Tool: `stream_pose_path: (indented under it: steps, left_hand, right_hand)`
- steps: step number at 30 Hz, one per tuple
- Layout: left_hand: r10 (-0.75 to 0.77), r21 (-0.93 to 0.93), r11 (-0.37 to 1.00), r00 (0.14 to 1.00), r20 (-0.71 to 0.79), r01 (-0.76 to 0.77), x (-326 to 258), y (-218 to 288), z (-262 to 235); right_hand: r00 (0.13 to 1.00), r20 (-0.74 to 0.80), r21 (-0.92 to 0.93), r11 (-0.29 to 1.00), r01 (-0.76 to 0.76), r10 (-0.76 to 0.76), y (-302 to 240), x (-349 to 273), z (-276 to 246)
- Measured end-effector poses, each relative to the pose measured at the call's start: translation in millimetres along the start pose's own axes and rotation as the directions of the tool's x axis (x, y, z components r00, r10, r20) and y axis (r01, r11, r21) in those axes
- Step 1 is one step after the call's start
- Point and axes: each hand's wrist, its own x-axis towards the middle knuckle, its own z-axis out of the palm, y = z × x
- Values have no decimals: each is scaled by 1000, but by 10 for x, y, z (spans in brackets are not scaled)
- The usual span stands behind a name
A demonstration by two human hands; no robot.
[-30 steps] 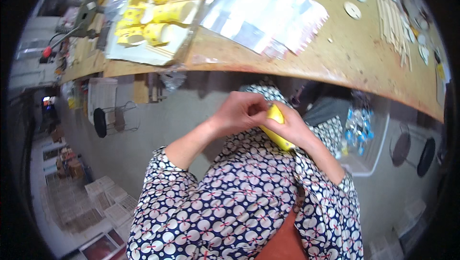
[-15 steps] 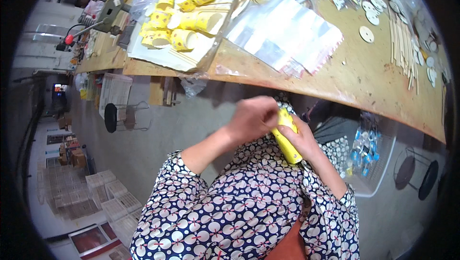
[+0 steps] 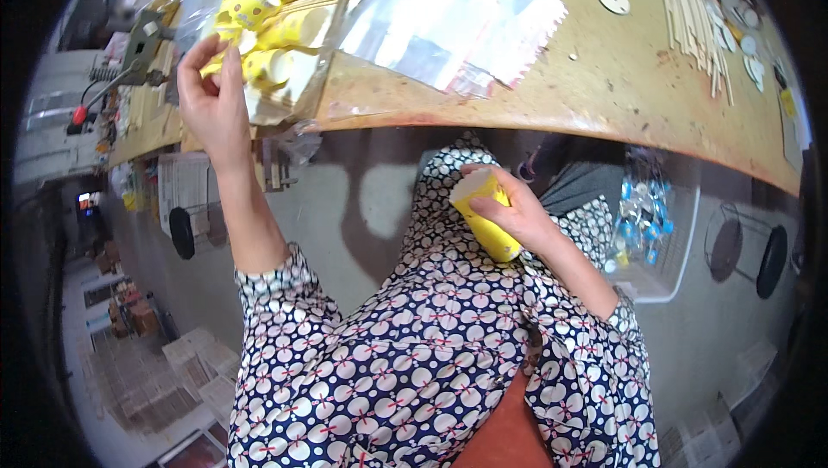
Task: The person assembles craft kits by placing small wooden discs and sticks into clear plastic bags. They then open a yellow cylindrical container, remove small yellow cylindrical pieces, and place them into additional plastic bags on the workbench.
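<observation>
My right hand (image 3: 517, 209) is wrapped around a yellow patterned paper tube (image 3: 493, 233), held tilted above my lap with its open, pale-rimmed end up. My left hand (image 3: 214, 101) is raised at the table's left part, its fingers loosely bent and apart, with nothing visible between them. Just beyond its fingertips lie several yellow paper tubes (image 3: 293, 26) on a white sheet; the hand hides some of them. Whether the fingers touch a tube I cannot tell.
Clear plastic bags (image 3: 457, 24) lie on the wooden table (image 3: 595, 106). To the right are thin wooden sticks (image 3: 690, 24) and round pale discs (image 3: 613, 0). A white basket (image 3: 664, 282) holding small blue-and-clear items stands below the table edge. A lever tool (image 3: 129, 62) stands at far left.
My left hand has left the tube's top end and reached out left to the heap of yellow tubes. The right hand keeps its tube, which now shows its open end. The view has shifted.
</observation>
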Motion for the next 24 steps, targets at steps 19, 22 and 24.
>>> stream_pose_path:
  steps: [19, 22, 24]
  left_hand:
    - [-115, -76, 688, 211, 971, 722, -1773, 192, 633]
    - [-14, -156, 931, 459, 888, 331, -1567, 379, 581]
    - [20, -194, 957, 620, 784, 215, -1470, 447, 552]
  right_hand:
    - [998, 24, -232, 971, 65, -61, -36, -29, 74]
    - [999, 11, -203, 979, -36, 39, 9, -21, 62]
    - [1000, -17, -114, 993, -8, 6, -30, -48, 99]
